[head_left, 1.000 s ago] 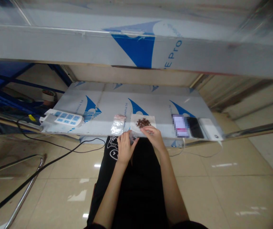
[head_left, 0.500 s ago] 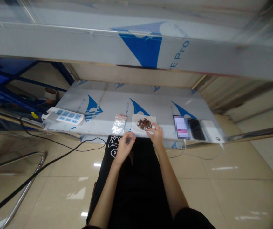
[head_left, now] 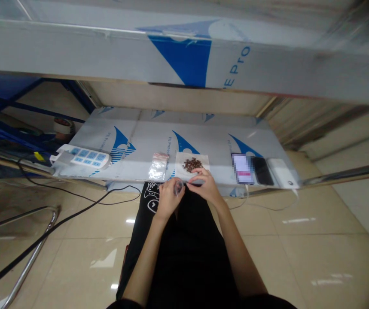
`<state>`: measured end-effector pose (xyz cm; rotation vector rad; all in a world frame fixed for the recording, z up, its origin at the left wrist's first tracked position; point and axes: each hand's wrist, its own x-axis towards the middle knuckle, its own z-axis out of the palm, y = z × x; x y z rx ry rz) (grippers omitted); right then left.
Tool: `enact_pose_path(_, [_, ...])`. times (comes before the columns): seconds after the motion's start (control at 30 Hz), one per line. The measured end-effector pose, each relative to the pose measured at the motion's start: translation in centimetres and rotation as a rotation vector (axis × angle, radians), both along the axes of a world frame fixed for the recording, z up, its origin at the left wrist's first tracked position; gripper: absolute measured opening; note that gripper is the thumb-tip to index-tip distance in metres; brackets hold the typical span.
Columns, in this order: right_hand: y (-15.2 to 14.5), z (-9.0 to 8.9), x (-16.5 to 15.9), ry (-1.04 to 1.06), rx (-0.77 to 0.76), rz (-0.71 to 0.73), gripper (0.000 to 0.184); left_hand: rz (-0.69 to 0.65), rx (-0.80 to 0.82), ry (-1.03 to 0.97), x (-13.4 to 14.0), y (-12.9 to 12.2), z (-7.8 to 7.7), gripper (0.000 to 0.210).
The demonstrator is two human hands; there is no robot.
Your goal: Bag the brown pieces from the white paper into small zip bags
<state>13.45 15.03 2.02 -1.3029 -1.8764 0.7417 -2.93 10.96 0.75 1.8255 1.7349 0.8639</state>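
Observation:
My left hand (head_left: 169,199) is closed around a small clear plastic bag (head_left: 178,188), its mouth held rounded between thumb and fingers. Close to that mouth, my right hand (head_left: 205,187) has its thumb and fingertips pinched together; what sits between them is too small to make out. Just beyond both hands, a pile of small shiny brown pieces (head_left: 192,165) lies on a white sheet (head_left: 204,159) at the table's front edge. Left of the sheet is a stack of clear zip bags (head_left: 157,166) with a reddish strip along the top.
On the film-covered table (head_left: 145,128), a white power strip (head_left: 86,156) lies at the left. A lit phone (head_left: 243,168), a black phone (head_left: 262,171) and a white power bank (head_left: 280,172) with a cable lie at the right. A shelf (head_left: 113,56) overhangs the table.
My right hand has left the brown pile and come down and left to the bag's mouth. The left hand stays with the bag. The whole view has shifted slightly.

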Motion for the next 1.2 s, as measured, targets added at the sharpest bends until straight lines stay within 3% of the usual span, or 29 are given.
enact_pose_path(0.13, [-1.7,2.1,-0.9,-0.07,-0.088,0.018,0.005,-0.039,0.017,0.175,0.5,-0.2,0.7,0.022])
enact_pose_path(0.3, [-2.2,2.6,-2.5,-0.189,-0.122,-0.06,0.004,-0.042,0.037,0.277,1.0,-0.6,1.1,0.02])
enact_pose_path(0.47, [-0.9,0.7,-1.6,0.026,-0.134,0.109,0.012,-0.021,0.043,0.222,0.8,-0.7,0.7,0.016])
enact_pose_path(0.53, [0.2,-0.9,-0.1,0.04,-0.101,-0.016,0.016,0.001,0.037,0.172,0.4,-0.6,0.4,0.014])
enact_pose_path(0.63, [1.8,-3.6,2.5,-0.202,-0.046,-0.33,0.014,0.025,0.007,-0.03,-0.2,-0.4,0.2,0.014])
enact_pose_path(0.7, [2.4,-5.0,3.8,-0.314,-0.046,-0.435,0.016,0.022,-0.041,-0.314,-0.3,-0.2,0.3,0.015])
enact_pose_path(0.83, [2.9,-6.9,4.6,-0.386,-0.031,-0.391,0.014,0.027,-0.227,-0.913,-0.5,0.1,1.4,0.025])
enact_pose_path(0.93, [3.1,-7.6,4.3,-0.397,0.002,-0.382,0.013,0.052,-0.275,-1.07,-0.7,0.1,2.3,0.029])
enact_pose_path(1.07, [3.2,-7.3,3.9,-0.401,0.005,-0.4,0.014,0.067,-0.188,-0.938,-0.9,0.2,2.5,0.024])
enact_pose_path(1.2, [2.1,-3.5,2.9,-0.276,0.05,-0.407,0.011,0.028,-0.005,-0.407,-0.8,0.2,1.7,0.015])
